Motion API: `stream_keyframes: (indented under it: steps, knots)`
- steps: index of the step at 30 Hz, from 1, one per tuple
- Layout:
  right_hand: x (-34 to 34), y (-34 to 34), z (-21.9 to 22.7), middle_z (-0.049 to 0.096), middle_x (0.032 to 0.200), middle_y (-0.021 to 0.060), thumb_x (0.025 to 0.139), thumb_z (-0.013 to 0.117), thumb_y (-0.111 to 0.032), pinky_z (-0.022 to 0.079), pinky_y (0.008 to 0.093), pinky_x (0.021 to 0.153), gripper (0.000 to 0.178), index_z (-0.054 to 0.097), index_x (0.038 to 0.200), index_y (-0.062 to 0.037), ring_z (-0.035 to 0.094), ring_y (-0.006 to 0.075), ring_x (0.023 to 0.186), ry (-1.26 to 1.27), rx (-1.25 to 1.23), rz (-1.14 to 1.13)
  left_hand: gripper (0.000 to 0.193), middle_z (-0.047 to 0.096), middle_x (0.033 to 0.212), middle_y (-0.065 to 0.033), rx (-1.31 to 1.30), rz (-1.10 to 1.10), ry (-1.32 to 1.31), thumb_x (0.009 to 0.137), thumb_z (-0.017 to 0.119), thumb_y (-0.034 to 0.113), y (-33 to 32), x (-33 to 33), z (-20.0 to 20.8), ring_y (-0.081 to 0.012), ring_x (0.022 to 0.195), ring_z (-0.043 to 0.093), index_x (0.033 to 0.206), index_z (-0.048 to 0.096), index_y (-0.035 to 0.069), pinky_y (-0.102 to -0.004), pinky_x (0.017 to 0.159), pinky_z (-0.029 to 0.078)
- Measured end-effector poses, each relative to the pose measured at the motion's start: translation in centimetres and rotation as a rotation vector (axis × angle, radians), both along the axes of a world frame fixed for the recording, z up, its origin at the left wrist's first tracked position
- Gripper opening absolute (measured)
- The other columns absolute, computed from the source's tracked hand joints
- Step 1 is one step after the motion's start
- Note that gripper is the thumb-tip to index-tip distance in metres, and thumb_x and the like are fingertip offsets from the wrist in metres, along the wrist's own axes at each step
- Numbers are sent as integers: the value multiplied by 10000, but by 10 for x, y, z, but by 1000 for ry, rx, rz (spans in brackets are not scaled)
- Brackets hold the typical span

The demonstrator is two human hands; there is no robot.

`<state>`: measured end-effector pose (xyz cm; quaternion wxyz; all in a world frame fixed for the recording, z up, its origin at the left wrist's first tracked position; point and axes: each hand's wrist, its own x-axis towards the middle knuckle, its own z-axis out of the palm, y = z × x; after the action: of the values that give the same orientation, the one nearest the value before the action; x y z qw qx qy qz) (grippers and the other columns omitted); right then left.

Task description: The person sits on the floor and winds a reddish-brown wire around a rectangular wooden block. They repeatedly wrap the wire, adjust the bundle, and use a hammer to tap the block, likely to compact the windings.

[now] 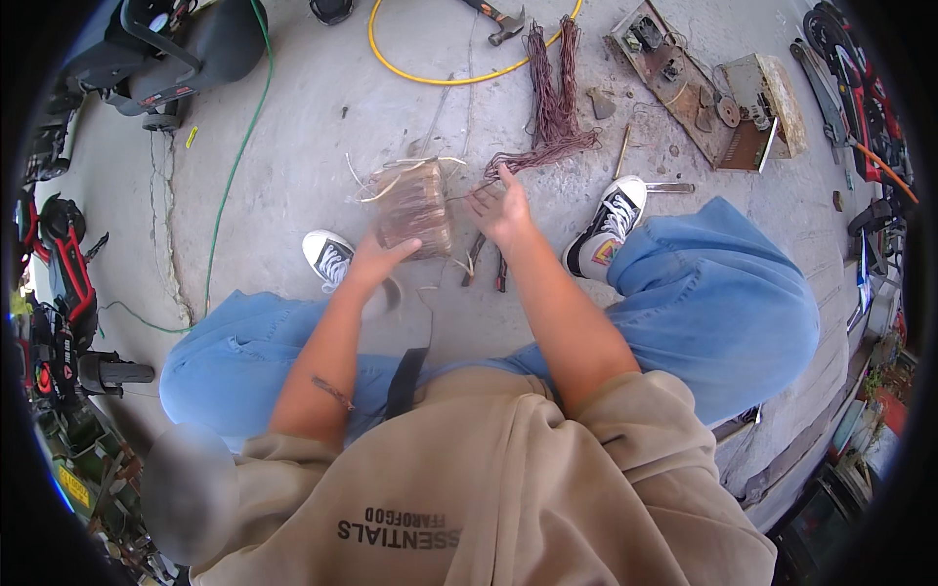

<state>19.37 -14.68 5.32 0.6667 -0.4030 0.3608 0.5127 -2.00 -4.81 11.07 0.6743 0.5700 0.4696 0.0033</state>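
Little room parts the wire coil (418, 207) in left fingers (402, 252) from right fingers (489, 205).

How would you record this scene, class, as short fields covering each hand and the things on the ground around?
Left hand: gripping the coil
Right hand: at the near end of the wire bundle; grip unclear
Far side: hammer, inside the curve of the yellow hose
Person's left: green cord
Person's right: metal box
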Motion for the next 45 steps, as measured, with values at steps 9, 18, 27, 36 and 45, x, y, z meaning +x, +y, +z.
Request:
stream_keyframes:
  steps: [9, 18, 27, 36, 45]
  knots:
    - [17, -24, -17, 621, 924, 83, 833, 712, -79, 483, 319, 641, 249, 561, 1028, -48, 569, 151, 823, -305, 115, 210, 787, 511, 1375, -159, -21, -259, 63, 714, 615, 1, 22, -10, -7, -268, 1270, 496, 1448, 334, -24, -353, 1079, 366]
    - [18, -23, -4, 588, 758, 62, 805, 702, -60, 494, 315, 529, 124, 586, 850, -58, 589, 179, 623, -345, -4, 158, 448, 685, 1007, -129, 46, -475, 176, 856, 590, 38, 50, -33, -25, -199, 842, 676, 1295, 524, -22, -327, 798, 522]
    - [-18, -3, 17, 564, 716, 63, 816, 678, 26, 444, 329, 506, 206, 504, 852, -77, 575, 195, 588, -626, 48, 181, 331, 680, 752, -100, 308, -793, 172, 931, 639, 286, 91, -45, 1, -176, 716, 644, 1089, 668, -4, -327, 681, 506]
    - [-20, -18, 37, 654, 906, 85, 854, 700, -76, 465, 306, 624, 183, 598, 995, -23, 614, 183, 785, -589, 94, 560, 335, 675, 678, -92, 199, -1067, 124, 988, 537, 274, 136, -57, 38, -187, 656, 660, 1123, 659, -7, -358, 661, 509]
    - [-5, -22, 20, 659, 869, 44, 937, 666, -187, 466, 290, 577, 153, 629, 994, -50, 622, 159, 742, -556, -229, 584, 319, 729, 782, -113, -319, -1003, 21, 978, 548, 240, 83, -73, 29, -174, 677, 690, 1092, 659, -36, -323, 638, 553]
